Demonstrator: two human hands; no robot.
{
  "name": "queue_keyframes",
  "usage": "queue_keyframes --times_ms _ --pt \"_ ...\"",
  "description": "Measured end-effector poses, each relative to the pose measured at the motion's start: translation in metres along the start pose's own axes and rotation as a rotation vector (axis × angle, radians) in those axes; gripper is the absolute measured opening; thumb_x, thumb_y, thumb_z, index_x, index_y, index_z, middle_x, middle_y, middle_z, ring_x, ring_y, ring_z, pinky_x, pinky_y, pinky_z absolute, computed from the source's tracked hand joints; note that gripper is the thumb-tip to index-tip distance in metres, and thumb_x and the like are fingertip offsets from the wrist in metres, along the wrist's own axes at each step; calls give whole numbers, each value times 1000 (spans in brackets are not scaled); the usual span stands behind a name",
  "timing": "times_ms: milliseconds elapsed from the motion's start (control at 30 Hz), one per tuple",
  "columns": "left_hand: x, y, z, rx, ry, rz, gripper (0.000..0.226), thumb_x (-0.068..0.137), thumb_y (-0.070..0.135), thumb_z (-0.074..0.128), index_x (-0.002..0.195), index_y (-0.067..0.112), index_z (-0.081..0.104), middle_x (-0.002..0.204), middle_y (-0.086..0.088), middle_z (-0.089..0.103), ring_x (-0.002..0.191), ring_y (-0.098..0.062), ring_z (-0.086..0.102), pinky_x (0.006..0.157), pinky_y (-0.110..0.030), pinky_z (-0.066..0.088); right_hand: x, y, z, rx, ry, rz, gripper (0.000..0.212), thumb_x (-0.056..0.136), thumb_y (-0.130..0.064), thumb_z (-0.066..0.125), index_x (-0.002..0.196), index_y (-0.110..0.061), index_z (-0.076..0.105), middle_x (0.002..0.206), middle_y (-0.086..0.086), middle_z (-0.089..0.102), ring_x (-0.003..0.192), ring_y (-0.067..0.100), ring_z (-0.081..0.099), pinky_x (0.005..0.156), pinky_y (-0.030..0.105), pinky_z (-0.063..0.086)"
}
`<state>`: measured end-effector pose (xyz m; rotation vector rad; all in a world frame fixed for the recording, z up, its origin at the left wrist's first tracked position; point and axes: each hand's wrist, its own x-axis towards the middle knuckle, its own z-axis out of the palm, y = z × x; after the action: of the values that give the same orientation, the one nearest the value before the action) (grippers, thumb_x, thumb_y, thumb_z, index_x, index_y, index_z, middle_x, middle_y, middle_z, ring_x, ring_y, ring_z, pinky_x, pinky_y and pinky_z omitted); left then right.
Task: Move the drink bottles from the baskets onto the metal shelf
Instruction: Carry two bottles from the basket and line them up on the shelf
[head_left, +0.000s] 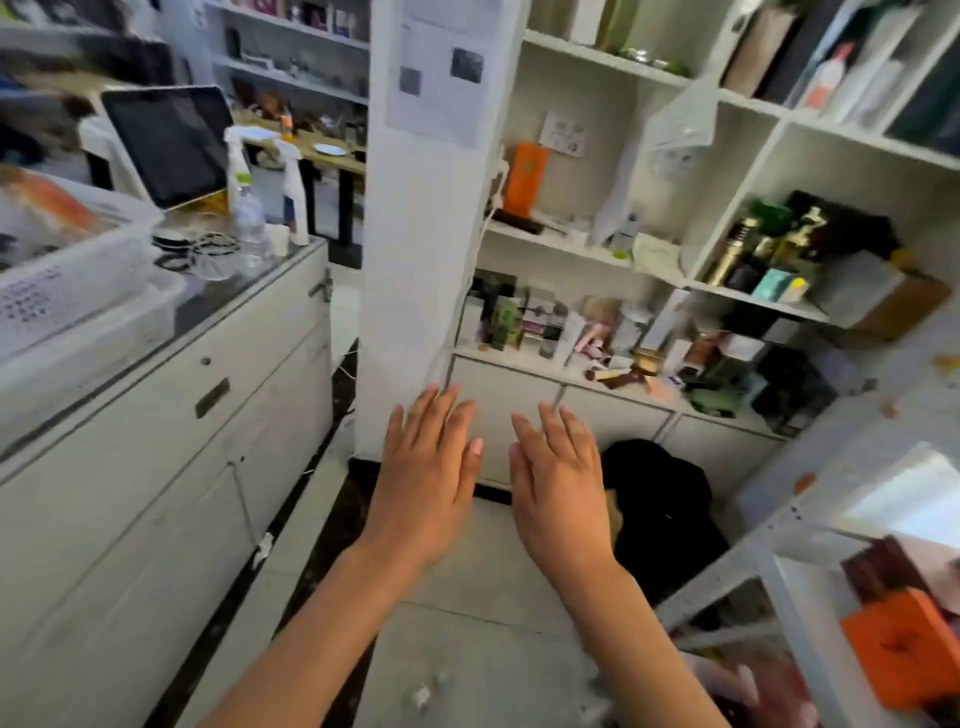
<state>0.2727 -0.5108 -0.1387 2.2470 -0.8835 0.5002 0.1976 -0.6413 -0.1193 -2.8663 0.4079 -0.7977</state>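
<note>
Single head-worn wide view, forward and down; both hands (493, 478) near, over the floor (467, 649)

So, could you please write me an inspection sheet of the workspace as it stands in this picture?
Surface: pale tiled floor with small white scraps.
Job's things: grey metal shelf at right, orange box inside; no baskets or drink bottles clearly seen.
Clutter: black bag on the floor; packed white wall shelves.
Grippers: left hand and right hand open, fingers straight, holding nothing.
Cables: black cords on the counter.
Surroundings: tablet screen, spray bottles, white pillar.
</note>
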Motion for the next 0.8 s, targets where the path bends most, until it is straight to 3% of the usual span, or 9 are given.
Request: queue_keyframes --times_ms 200,333,500,633,800 --pt "-27 -166 -109 196 52 -289 50 101 39 22 141 15 39 151 -7 37 143 -24 26 117 -50 21 57 -182 93 182 -142 -238 44 103 -30 38 142 -17 53 152 13 44 146 31 29 122 42 15" --pt "-52 -230 -175 271 126 -425 48 102 38 23 140 14 40 150 -6 37 143 -24 27 117 -50 22 70 -276 124 289 -176 -346 47 101 -35 35 139 -16 57 150 12 47 145 30 32 121 47 24" --pt "-81 -273 -231 317 260 -560 47 101 37 28 139 13 43 148 -7 40 141 -24 29 116 -48 25 82 -358 138 364 -243 -485 47 100 -35 37 139 -18 57 150 10 46 146 29 32 122 44 20" --pt "-83 -291 -256 344 327 -638 49 101 39 26 139 13 43 147 -7 42 140 -22 29 116 -46 27 97 -397 147 443 -221 -548 44 98 -31 44 135 -14 61 145 14 52 141 34 39 119 48 26" --pt "-63 -311 -277 345 361 -675 47 102 38 30 139 12 43 145 -6 42 138 -21 31 116 -44 27 132 -431 159 488 -240 -602 41 100 -29 46 136 -13 60 146 15 51 143 34 35 119 45 23"
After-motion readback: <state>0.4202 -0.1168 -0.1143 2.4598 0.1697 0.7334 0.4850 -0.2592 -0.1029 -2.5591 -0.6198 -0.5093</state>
